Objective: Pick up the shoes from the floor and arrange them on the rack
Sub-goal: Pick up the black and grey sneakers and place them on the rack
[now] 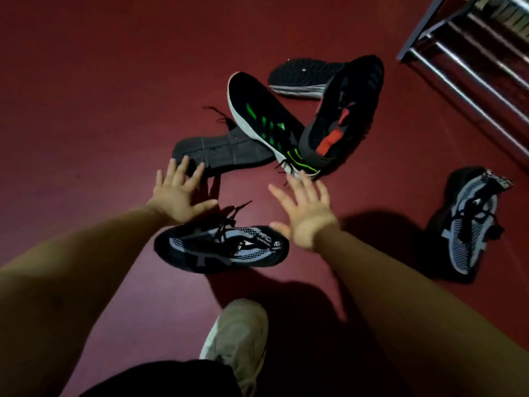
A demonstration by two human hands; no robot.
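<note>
Shoes crowding the middle of the floor (86, 96)
A pile of four black shoes (266, 116) is blocking the centre near the rack (472, 61); a grey-patterned shoe (220, 247) is lying just beside the left hand (177, 196) and right hand (306, 213), its mate (466, 230) sitting well apart at right. Open floor is stretching leftward.

I see a smooth floor (100, 81) of dark red colour on every side of both hands. The light is weak, and the floor becomes darker far to the left of the left hand (179, 193). Broad soft shadows (372, 233) lie on the floor just right of the right hand (306, 213) and also below it. Far ahead and to the right of that hand stands a rack (486, 53) with a dark frame and silvery bars.
</note>
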